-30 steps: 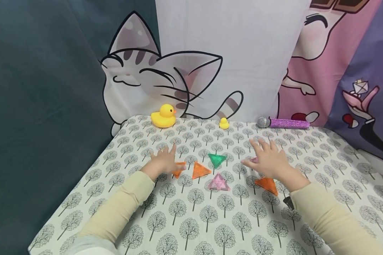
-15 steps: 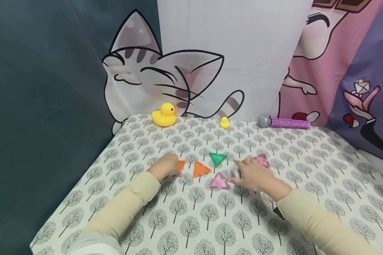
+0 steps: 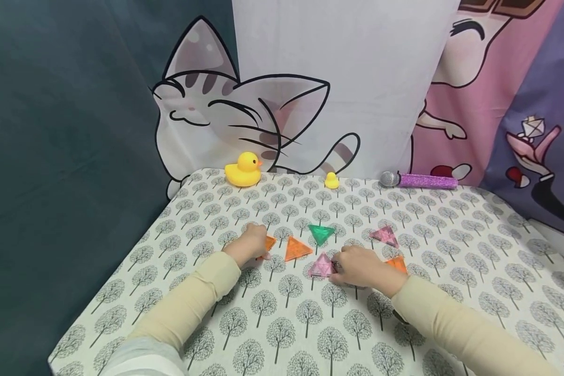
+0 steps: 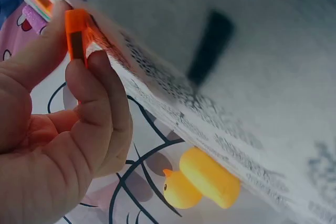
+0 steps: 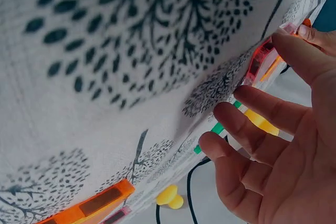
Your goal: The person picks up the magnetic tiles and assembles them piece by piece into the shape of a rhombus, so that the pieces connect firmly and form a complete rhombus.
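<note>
My left hand pinches an orange triangular tile by its left side; in the left wrist view its thumb and fingers close on the orange edge. At centre, my right hand has thumb and index finger at either side of the right corner of a pink translucent triangular tile, which lies flat. Its other fingers rest by the cloth. Between the hands lie a second orange triangle and a green triangle. The right hand partly hides a third orange triangle.
Another pink triangle lies beyond the right hand. Along the table's back edge stand a big yellow duck, a small duck and a purple microphone. Tree-patterned cloth covers the table; printed curtains hang behind.
The right hand has come down and left to the central pink triangle, uncovering the farther pink one. The left hand has lowered and curled its fingers onto the leftmost orange triangle.
</note>
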